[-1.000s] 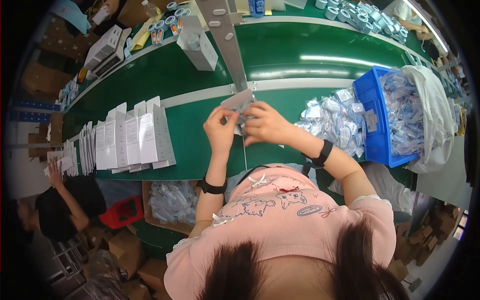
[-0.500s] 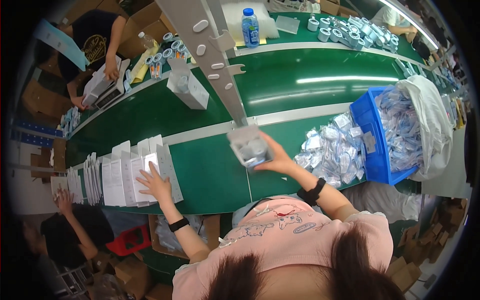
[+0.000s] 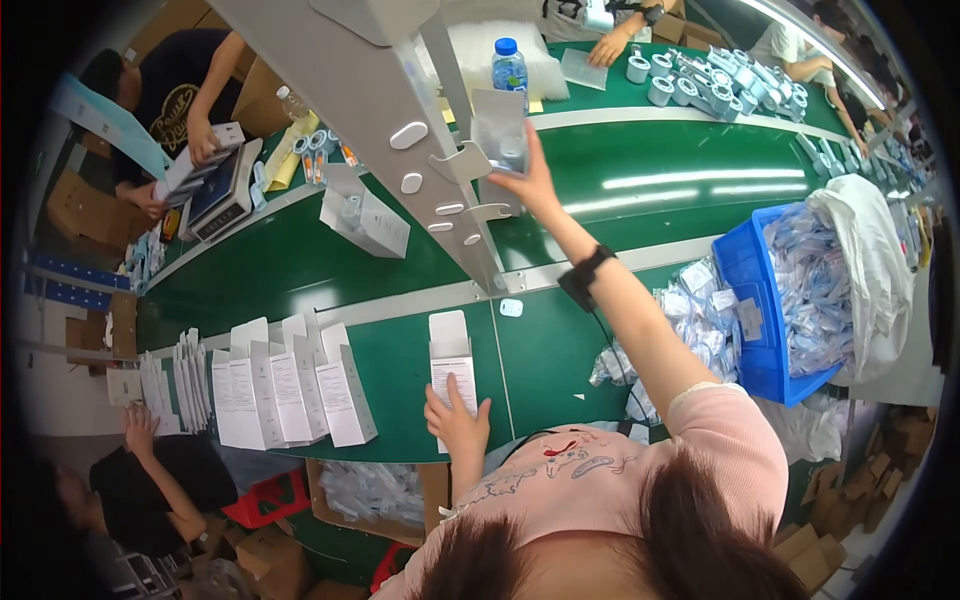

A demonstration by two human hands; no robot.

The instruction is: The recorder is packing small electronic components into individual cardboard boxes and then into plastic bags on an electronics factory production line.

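My right hand [image 3: 532, 180] reaches far forward, its fingers round an open white carton [image 3: 499, 120] with its flap up. Something clear and greyish shows inside that carton, too small to name. My left hand [image 3: 460, 425] is closed on a second white carton [image 3: 452, 350] lying at the table's near edge, one finger lying along its printed face. This carton's top flap stands open at the far end. A small pale card-like piece [image 3: 511, 307] lies just to the right of it. Further left, a row of white open-flapped cartons [image 3: 290, 390] leans together.
A blue bin [image 3: 755, 330] full of bagged parts stands at right, beside a heap of bagged parts [image 3: 690, 310]. A grey metal post [image 3: 400, 120] rises before me. Beyond it, the green belt [image 3: 640, 165] carries another open carton [image 3: 365, 220]. Co-workers' hands [image 3: 203, 140] work across the line.
My right hand has carried its carton forward and up over the belt. My left hand has left the row and brought one carton to the right. The small pale piece has come into view.
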